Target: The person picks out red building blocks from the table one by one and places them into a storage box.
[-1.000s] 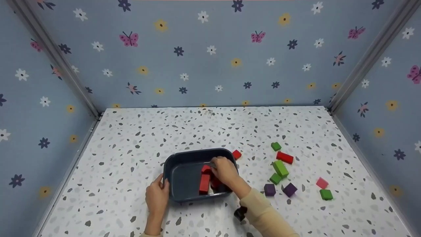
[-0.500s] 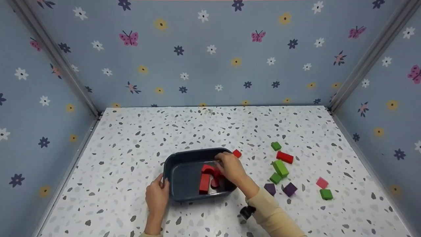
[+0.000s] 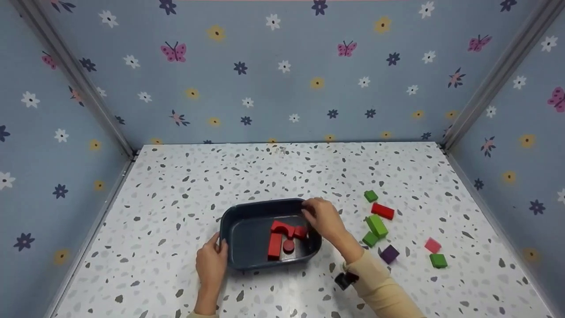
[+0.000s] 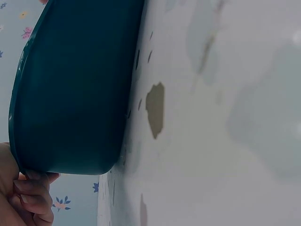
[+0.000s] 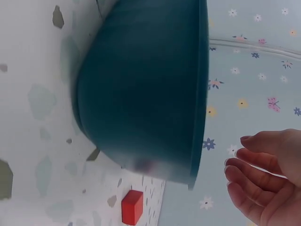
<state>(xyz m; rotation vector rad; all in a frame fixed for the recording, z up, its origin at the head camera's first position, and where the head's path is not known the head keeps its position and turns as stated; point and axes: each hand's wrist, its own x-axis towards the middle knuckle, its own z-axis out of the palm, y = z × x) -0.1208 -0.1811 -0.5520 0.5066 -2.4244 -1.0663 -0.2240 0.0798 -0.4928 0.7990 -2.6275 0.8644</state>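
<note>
My left hand grips the left rim of a dark blue-green plastic basin. In the left wrist view its curled fingers hold the basin's edge. Inside the basin, on the right, lie a red rectangular block, a red arch block, a red round block and another red block. My right hand is over the basin's right rim. The right wrist view shows its fingers loosely bent, holding nothing. A red cube stands outside the basin; the right hand hides it in the head view.
On the speckled table, right of the basin, lie several green blocks, a red block, a purple cube and a pink block. Flowered walls enclose the back and sides.
My right hand has drawn back to the right, from inside the basin to its right rim. The red blocks it covered now show. My left hand and the basin stay put.
</note>
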